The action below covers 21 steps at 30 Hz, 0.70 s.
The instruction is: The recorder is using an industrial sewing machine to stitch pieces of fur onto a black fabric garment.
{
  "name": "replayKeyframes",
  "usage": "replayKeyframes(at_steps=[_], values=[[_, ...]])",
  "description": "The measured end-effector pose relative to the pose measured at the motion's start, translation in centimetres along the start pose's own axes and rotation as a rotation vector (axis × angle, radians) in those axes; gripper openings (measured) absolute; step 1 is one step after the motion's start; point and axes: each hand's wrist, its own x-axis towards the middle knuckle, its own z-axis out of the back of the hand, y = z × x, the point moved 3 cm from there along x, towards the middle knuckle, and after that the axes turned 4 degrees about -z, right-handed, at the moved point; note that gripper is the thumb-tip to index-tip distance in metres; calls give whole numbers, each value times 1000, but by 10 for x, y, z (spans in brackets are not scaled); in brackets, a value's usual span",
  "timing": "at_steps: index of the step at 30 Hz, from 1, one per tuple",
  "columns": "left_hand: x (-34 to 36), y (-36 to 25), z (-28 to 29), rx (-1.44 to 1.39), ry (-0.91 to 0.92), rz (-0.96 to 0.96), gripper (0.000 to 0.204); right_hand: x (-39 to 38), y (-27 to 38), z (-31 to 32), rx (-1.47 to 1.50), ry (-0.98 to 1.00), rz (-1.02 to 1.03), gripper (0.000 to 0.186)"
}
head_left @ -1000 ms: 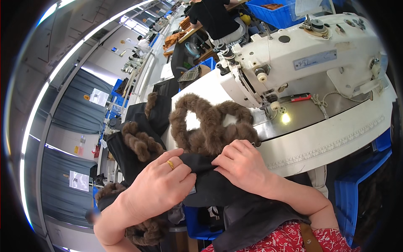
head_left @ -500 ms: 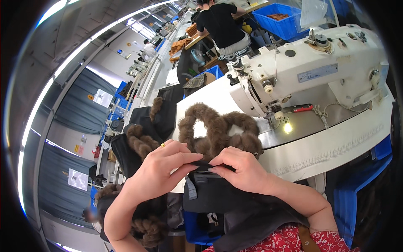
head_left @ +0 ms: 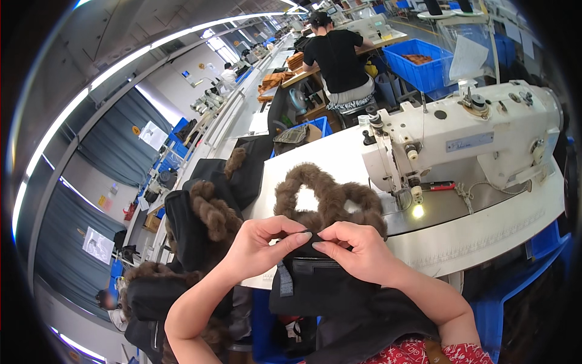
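Observation:
My left hand (head_left: 257, 247) pinches the upper edge of a black fabric piece (head_left: 330, 282) between thumb and fingers. Close beside it, my right hand (head_left: 357, 252) pinches the same edge, the fingertips of both hands nearly meeting. A grey strap (head_left: 285, 280) hangs from the fabric below my left hand. Just beyond my fingers, thick brown fur trim (head_left: 330, 200) lies in loops on the white sewing table (head_left: 348, 161). What is folded between my fingertips is mostly hidden. The dark cloth drapes down over my lap.
A white sewing machine (head_left: 467, 136) with a lit lamp stands at the right, a red-handled tool (head_left: 439, 185) by its base. Black pieces with brown fur (head_left: 212, 212) are heaped at the left. Blue bins (head_left: 418, 60) and a person in black (head_left: 336, 60) are farther back.
The view has tilted up, showing more of the room. My left thumb and fingers have shifted along the black edge; both hands still pinch it.

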Motion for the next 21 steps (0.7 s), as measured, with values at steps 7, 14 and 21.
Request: replayKeyframes(at_steps=[7, 14, 21], values=[[4, 11, -7, -36, -47, -151, 13, 3, 1, 1, 17, 1, -107, 11], [7, 8, -8, 23, -37, -150, 17, 0, 1, 2, 37, -52, -93, 10], [3, 10, -16, 194, -148, -285, 15, 0, 6, 7, 18, -51, -136, 16]])
